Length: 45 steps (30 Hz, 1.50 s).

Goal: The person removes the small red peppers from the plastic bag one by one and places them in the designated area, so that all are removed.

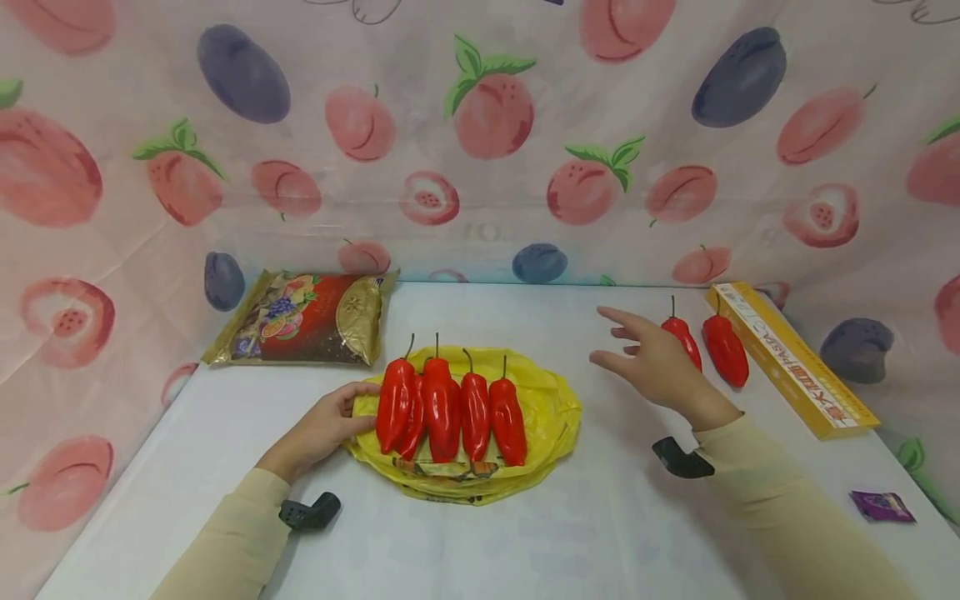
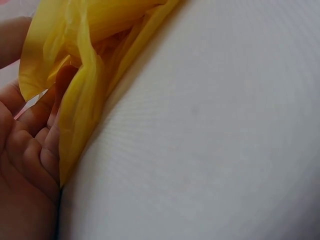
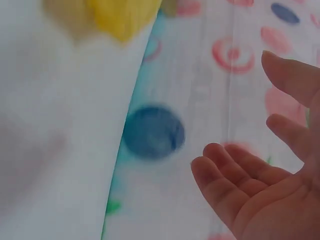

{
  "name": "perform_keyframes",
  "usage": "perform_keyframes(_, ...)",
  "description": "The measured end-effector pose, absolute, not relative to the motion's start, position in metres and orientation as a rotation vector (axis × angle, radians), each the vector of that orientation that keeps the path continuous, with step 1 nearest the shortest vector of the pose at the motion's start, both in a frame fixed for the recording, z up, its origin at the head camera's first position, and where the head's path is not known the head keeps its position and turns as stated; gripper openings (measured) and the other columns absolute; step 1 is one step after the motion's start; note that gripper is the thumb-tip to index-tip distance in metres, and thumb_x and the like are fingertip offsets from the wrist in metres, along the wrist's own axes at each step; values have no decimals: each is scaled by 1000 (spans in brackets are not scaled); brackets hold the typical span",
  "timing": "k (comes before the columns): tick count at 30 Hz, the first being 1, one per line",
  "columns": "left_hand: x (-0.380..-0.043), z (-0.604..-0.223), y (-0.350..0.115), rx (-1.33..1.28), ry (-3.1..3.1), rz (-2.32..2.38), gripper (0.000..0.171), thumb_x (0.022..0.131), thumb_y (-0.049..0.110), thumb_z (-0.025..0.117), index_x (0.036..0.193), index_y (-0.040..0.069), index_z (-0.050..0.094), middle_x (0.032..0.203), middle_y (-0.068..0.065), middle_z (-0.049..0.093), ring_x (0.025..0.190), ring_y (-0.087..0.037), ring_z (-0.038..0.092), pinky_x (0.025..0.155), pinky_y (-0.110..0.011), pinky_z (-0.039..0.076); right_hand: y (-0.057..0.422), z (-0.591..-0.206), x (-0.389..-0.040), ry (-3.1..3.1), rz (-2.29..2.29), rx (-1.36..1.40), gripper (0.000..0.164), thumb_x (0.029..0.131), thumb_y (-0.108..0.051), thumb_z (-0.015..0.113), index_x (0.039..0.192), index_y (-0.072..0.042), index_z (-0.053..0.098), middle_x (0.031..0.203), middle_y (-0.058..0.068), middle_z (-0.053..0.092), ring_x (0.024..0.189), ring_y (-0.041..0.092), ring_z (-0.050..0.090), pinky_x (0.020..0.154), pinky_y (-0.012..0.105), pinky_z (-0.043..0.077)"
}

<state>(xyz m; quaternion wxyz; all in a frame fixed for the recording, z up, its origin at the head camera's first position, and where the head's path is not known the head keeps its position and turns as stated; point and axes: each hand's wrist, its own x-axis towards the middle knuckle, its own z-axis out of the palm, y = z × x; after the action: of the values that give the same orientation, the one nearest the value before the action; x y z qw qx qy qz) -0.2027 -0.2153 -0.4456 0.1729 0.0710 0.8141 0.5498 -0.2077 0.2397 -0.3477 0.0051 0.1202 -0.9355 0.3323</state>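
Several glossy red peppers [image 1: 442, 408] lie side by side, stems away from me, on a flattened yellow plastic bag [image 1: 551, 417]. My left hand [image 1: 322, 429] grips the bag's left edge, beside the leftmost pepper. In the left wrist view, the left hand's curled fingers [image 2: 30, 155] are partly covered by folds of yellow plastic [image 2: 80, 110]. My right hand [image 1: 660, 367] hovers over the table right of the bag, fingers spread and holding nothing. Behind it lie two more red peppers [image 1: 725, 350], one partly hidden by the hand. The right wrist view shows the right hand [image 3: 265, 185] with loosely bent fingers.
A gold and red packet [image 1: 315, 321] lies at the back left. At the right, a long yellow box [image 1: 791, 358] lies slantwise beside the two peppers. A small purple sachet [image 1: 883, 507] is near the right edge. Fruit-printed cloth [image 1: 480, 192] hangs behind the white table [image 1: 525, 550].
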Motion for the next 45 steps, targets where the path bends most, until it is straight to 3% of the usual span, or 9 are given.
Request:
perform_keyframes(12,-202,-445,-218,197,2221,1642,55,95,15,67,144,3,45,128,-18,61,96,-22,65,84,-28,54,150,-373,-203,-2905,1230,698,64,91,-22,74,149,-10,48,145,16,51,123,38,54,96,54,49)
perform_keyframes(19,-201,-443,-221,197,2202,1666,57,96,14,65,146,2,42,124,-18,63,96,-22,65,84,-27,54,115,-377,-201,-2964,1293,753,63,91,-23,75,147,-12,51,143,11,53,117,32,55,84,40,57)
perform_keyframes(28,-202,-446,-223,219,2184,1689,55,98,16,64,146,1,41,131,-21,58,97,-20,64,85,-27,54,87,-382,-201,-3013,1240,808,65,90,-29,76,149,-16,50,139,8,57,119,27,54,94,44,52)
perform_keyframes(34,-203,-446,-222,226,2172,1702,59,97,18,65,149,3,41,141,-24,52,103,-21,64,88,-27,53,75,-383,-203,-3015,1217,858,66,91,-30,76,149,-19,49,131,3,59,109,26,56,86,36,54)
perform_keyframes(41,-203,-446,-223,229,2161,1703,61,97,19,66,150,4,40,144,-24,50,109,-22,63,91,-27,52,62,-385,-204,-3066,1169,806,66,91,-32,75,150,-20,48,143,5,54,124,24,50,88,38,55)
perform_keyframes(45,-203,-446,-222,230,2162,1703,61,96,20,67,150,5,42,146,-24,47,112,-24,61,91,-27,51,56,-386,-205,-3086,1150,790,67,91,-32,76,150,-20,48,143,6,53,124,24,49,89,39,55)
